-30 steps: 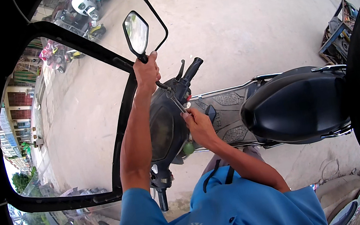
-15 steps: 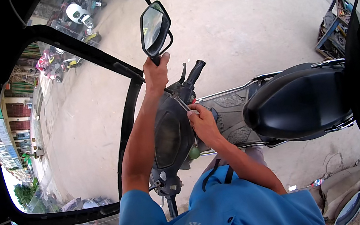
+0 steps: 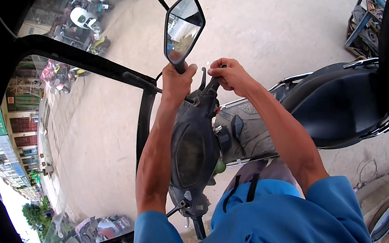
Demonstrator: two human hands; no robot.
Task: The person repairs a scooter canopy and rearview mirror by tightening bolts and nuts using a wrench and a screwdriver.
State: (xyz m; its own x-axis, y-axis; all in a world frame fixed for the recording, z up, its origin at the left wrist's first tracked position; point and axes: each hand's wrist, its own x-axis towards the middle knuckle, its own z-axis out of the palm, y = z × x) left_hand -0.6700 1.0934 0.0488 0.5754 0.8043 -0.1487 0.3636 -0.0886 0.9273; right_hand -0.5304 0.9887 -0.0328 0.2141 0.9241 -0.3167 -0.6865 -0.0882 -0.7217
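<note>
Head view, looking down on a black scooter (image 3: 193, 147). Left hand (image 3: 175, 81) closing around the stem of the rear-view mirror (image 3: 182, 24), just above the scooter's handlebar. Right hand (image 3: 230, 74) gripping, fingers curled shut, the handlebar grip beside the brake lever (image 3: 204, 78), right next to the left hand. Black seat (image 3: 339, 103) lying to the right of the handlebar, grey footboard (image 3: 249, 130) showing between them. Open crate (image 3: 364, 23) standing on the concrete ground (image 3: 264, 14) beyond the seat, holding dark parts too small to tell. Blue shirt (image 3: 271, 221) filling the lower edge.
</note>
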